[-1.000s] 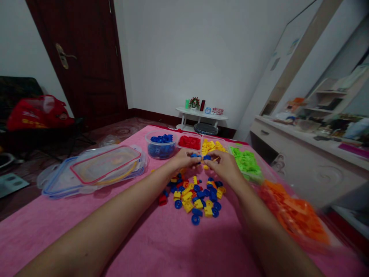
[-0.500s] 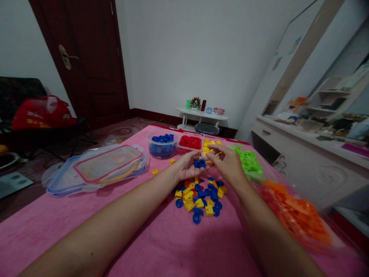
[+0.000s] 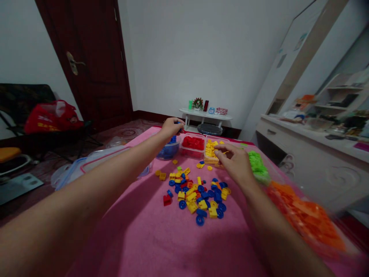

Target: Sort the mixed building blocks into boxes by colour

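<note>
My left hand [image 3: 172,127] is curled over the round clear tub of blue bricks [image 3: 167,151]. A bit of blue from the toy bricks [image 3: 179,123] shows between its fingers; how many it holds is hidden. My right hand [image 3: 233,158] hovers at the clear box of yellow bricks [image 3: 211,158], its thumb and fingers slightly apart with nothing plainly between them. Below both hands, a loose pile of bricks and wheels [image 3: 198,196] in yellow, blue, red and orange spreads over the pink cloth [image 3: 161,246].
Between the two hands stands a box of red bricks [image 3: 192,144]. Over on the right are a box of green bricks [image 3: 258,165] and a container of orange bricks [image 3: 307,217]. Stacked plastic lids [image 3: 95,163] lie on the left, partly behind my left arm.
My left hand has moved up and left from above the pile to the blue tub, carrying the blue bricks and uncovering more of the pile. My right hand has stayed near the yellow box.
</note>
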Action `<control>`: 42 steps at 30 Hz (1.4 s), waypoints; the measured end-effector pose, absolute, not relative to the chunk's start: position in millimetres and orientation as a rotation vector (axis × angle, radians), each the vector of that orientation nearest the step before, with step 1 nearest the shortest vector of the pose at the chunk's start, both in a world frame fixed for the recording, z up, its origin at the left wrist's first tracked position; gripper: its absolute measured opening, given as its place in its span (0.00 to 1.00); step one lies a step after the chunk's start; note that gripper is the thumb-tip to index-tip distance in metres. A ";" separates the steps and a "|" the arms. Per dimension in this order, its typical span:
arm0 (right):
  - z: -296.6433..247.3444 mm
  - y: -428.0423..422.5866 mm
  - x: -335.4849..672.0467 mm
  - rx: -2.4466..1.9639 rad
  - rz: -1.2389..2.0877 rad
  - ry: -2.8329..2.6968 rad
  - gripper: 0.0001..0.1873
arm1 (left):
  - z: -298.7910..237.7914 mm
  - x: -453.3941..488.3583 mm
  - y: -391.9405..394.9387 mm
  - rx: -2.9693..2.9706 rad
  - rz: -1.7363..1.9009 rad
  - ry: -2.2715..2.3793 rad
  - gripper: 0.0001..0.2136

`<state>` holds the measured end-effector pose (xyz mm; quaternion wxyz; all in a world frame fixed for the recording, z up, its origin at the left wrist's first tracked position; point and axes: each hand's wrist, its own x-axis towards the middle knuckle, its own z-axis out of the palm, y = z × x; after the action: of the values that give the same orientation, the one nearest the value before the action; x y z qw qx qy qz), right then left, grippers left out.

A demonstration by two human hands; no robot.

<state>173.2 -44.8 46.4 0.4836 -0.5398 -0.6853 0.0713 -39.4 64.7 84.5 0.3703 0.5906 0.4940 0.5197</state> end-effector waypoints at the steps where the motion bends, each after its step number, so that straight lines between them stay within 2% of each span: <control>1: 46.9 -44.6 173.9 -1.320 0.170 -1.670 0.13 | 84.8 -47.2 71.8 1.628 1.300 1.383 0.09; 5: 49.9 -42.9 182.7 -1.390 0.173 -1.706 0.13 | 74.1 -62.4 78.2 2.190 1.084 1.617 0.10; 9: 51.3 -39.6 198.7 -1.535 0.189 -1.835 0.11 | 56.5 -53.4 53.8 2.646 1.015 1.397 0.11; 13: 47.0 -36.7 208.3 -1.608 0.318 -1.981 0.09 | 35.9 -45.5 27.1 2.811 0.471 1.236 0.12; 16: 40.8 -35.0 208.0 -1.624 0.406 -2.060 0.09 | 18.1 -46.9 17.7 2.796 0.157 1.256 0.14; 19: 33.5 -32.9 205.7 -1.648 0.450 -2.116 0.10 | 4.7 -48.8 14.2 2.782 0.057 1.287 0.15; 23: 27.8 -31.5 205.3 -1.680 0.497 -2.178 0.12 | 4.1 -47.5 10.3 2.692 0.241 1.354 0.11; 26: 33.3 -38.4 205.5 -1.685 0.555 -2.197 0.08 | 15.5 -46.4 5.6 2.301 0.402 1.296 0.10; 28: 41.6 -48.2 204.3 -1.719 0.739 -2.215 0.05 | 25.7 -46.8 0.1 1.870 0.398 1.190 0.11; 30: 50.4 -59.9 201.1 -1.793 1.092 -2.203 0.07 | 35.5 -47.4 -9.2 1.532 0.312 1.053 0.14; 32: 55.8 -70.0 195.7 -1.845 1.428 -2.162 0.07 | 42.4 -46.9 -23.2 1.419 0.183 0.914 0.17; 34: 55.4 -75.7 188.6 -1.838 1.585 -2.161 0.06 | 44.4 -44.0 -41.0 1.460 0.018 0.756 0.19; 39: 39.2 -70.7 174.8 -1.610 1.553 -2.229 0.04 | 27.1 -30.0 -77.8 1.575 -0.435 0.364 0.15; 42: 32.1 -63.1 174.0 -1.587 1.315 -2.236 0.05 | 10.6 -25.7 -75.8 1.662 -0.383 0.415 0.20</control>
<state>174.0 -63.1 32.1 0.0506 -0.5212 -0.7344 0.4319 -25.7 -75.8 10.6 0.6389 0.7284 0.1819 -0.1680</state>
